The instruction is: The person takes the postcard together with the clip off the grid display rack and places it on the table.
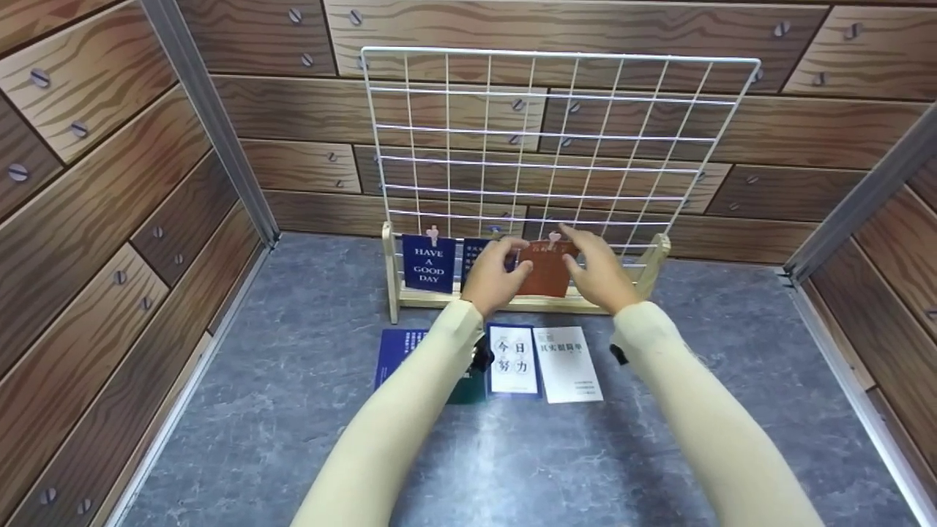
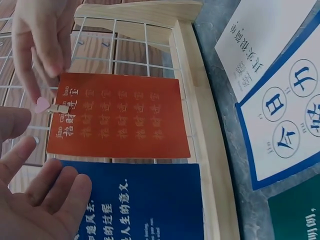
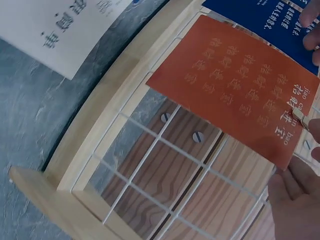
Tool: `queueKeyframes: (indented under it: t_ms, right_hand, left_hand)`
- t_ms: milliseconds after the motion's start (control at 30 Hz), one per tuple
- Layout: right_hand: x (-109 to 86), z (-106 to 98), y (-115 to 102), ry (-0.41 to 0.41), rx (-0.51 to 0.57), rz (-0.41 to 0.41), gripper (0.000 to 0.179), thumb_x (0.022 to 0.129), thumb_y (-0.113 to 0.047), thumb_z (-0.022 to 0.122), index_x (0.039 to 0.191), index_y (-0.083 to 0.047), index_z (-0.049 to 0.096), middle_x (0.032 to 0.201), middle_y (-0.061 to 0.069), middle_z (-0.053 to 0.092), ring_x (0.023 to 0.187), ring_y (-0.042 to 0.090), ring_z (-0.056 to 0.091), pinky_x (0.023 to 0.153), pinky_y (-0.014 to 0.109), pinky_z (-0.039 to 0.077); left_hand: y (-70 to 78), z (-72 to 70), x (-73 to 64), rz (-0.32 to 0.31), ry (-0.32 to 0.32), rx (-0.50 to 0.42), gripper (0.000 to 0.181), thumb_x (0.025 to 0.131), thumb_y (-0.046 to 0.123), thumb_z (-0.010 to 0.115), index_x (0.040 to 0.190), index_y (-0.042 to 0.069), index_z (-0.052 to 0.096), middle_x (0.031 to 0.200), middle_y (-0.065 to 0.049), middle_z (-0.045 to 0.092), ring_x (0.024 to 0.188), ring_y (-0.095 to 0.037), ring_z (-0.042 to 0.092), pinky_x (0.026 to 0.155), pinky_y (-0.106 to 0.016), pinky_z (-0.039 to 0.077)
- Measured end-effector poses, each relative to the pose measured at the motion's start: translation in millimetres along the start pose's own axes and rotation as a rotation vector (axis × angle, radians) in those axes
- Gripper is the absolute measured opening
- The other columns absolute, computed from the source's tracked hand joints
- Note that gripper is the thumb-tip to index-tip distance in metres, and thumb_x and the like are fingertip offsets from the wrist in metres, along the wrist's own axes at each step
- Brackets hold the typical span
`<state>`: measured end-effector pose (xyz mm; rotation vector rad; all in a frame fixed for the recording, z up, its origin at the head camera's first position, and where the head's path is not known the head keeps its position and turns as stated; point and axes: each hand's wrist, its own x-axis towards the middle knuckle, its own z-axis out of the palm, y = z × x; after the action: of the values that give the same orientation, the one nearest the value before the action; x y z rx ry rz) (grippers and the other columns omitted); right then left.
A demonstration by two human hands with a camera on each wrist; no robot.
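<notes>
Card (image 1: 543,272), orange, hangs on the wire grid (image 1: 560,54), its long axis running from the pink clip (image 2: 42,105) down toward the wooden base (image 2: 207,130). It lies just left of your right grip (image 1: 602,274), which is nearer the clip, thumb and forefinger apart; your left grip (image 1: 494,278), fingers spread, holds nothing on its other side.

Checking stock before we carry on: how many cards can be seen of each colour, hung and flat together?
Blue: 3 (HAVE A GOOD DAY card, hung Chinese-text card, flat blue card)
White: 2 (blue-bordered card, unbordered card)
Green: 1 (green card)
Orange: 1 (orange card)
Total: 7
</notes>
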<state>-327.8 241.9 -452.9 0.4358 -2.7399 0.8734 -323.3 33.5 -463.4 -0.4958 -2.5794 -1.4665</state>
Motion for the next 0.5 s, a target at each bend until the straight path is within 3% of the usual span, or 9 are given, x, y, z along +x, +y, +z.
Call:
queueKeyframes:
  t_ms: [200,333,500]
  right_hand:
    - [11.8,9.1,-8.1,0.074,0.004,0.027,0.042,0.104,-0.014,0.06,0.144,-0.002,0.058,0.13,0.026,0.06,0.126,0.044,0.053,0.112,0.056,0.037]
    - [16.1,14.5,-12.7,0.156,0.027,0.076,0.033,0.104,-0.02,0.062,0.132,-0.002,0.067,0.122,0.023,0.066,0.119,0.042,0.058,0.106,0.055,0.04]
    - [19.7,19.5,-16.5,0.261,0.118,0.125,0.025,0.103,-0.02,0.065,0.12,-0.004,0.075,0.113,0.019,0.07,0.109,0.036,0.063,0.099,0.049,0.046]
  left_hand:
    - [4.5,5.5,12.3,-0.017,0.052,0.094,0.044,0.1,0.014,0.067,0.143,0.013,0.06,0.121,-0.011,0.069,0.112,-0.024,0.065,0.1,-0.039,0.05]
    - [5.9,9.9,17.4,-0.052,0.105,0.185,0.035,0.1,0.014,0.068,0.135,0.014,0.068,0.113,-0.006,0.074,0.104,-0.022,0.069,0.092,-0.039,0.054]
    - [7.7,12.9,24.9,-0.061,0.135,0.366,0.024,0.101,0.02,0.068,0.124,0.018,0.075,0.115,-0.002,0.077,0.104,-0.024,0.073,0.086,-0.043,0.057]
